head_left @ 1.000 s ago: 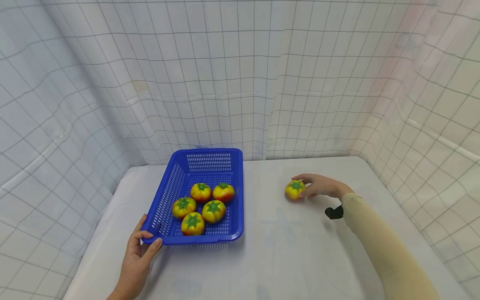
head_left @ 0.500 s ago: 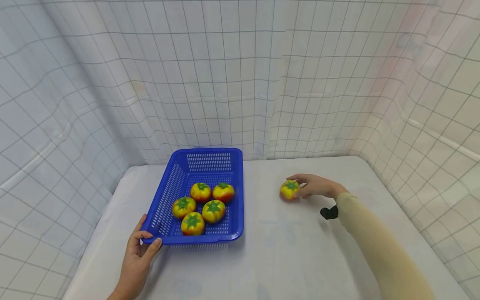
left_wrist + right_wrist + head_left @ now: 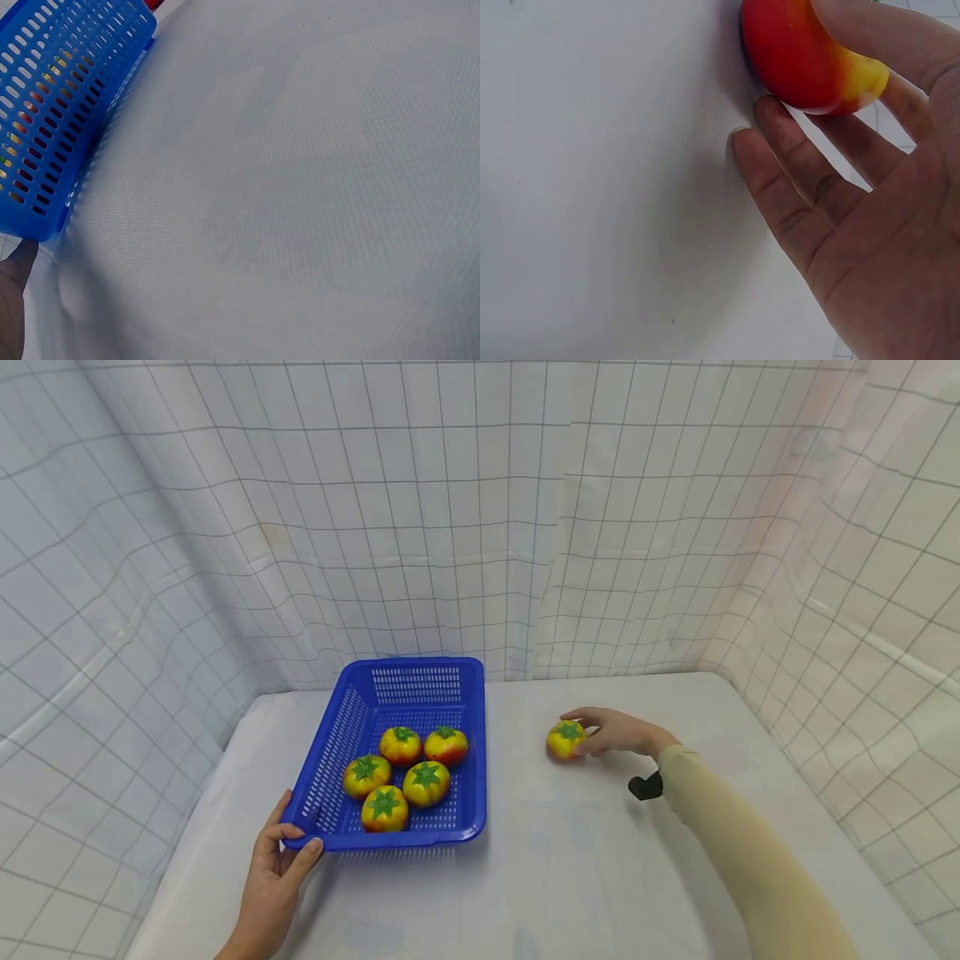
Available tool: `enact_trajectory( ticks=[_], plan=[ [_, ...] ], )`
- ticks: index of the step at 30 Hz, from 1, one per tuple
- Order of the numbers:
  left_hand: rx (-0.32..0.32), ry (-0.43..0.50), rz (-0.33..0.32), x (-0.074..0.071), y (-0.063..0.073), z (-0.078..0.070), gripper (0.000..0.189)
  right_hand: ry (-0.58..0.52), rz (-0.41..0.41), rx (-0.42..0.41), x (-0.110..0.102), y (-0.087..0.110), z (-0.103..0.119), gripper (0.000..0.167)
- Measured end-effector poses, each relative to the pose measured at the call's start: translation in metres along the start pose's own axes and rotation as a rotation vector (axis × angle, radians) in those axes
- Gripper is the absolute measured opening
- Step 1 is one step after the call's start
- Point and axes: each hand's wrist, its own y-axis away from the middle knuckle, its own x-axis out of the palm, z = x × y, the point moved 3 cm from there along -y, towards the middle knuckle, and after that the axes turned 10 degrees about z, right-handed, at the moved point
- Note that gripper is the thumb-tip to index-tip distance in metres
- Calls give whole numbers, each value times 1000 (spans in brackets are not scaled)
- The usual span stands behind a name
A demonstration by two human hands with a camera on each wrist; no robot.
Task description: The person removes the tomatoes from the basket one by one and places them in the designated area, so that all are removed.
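On the right half of the table, my right hand (image 3: 618,732) holds a yellow-red tomato (image 3: 565,741) with a green star-shaped top. Its thumb and fingers lie around the tomato's side, and the right wrist view shows the tomato's red underside (image 3: 795,56) close over the cloth. My left hand (image 3: 273,881) grips the near left corner of a blue plastic basket (image 3: 386,841), thumb on the rim. Several similar tomatoes (image 3: 384,810) sit inside, towards the basket's near right part. In the left wrist view, the basket's slotted wall (image 3: 56,112) and part of that hand (image 3: 15,292) show.
White cloth covers the table (image 3: 555,877). A grid-patterned white curtain (image 3: 510,527) encloses the back and both sides. A small black object (image 3: 646,787) shows beside the right wrist. Bare tabletop lies between the basket and the held tomato.
My right hand has moved left with the tomato, a short way towards the basket. My left hand and the basket have stayed in place.
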Motion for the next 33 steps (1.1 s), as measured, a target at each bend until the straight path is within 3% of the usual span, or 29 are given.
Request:
enact_trajectory(
  ticks=[7,17,26,33],
  plan=[
    [-13,-13,-5,0,0,0,29,-31,13,-38,3,-1,1,72],
    [15,-4,-3,0,1,0,28,-3,14,-16,2,2,2,83],
    [-26,8,-34,4,1,-4,28,-2,20,31,-10,21,10,84],
    [-23,31,-61,8,1,-8,31,37,-29,3,-27,38,26,78]
  ],
)
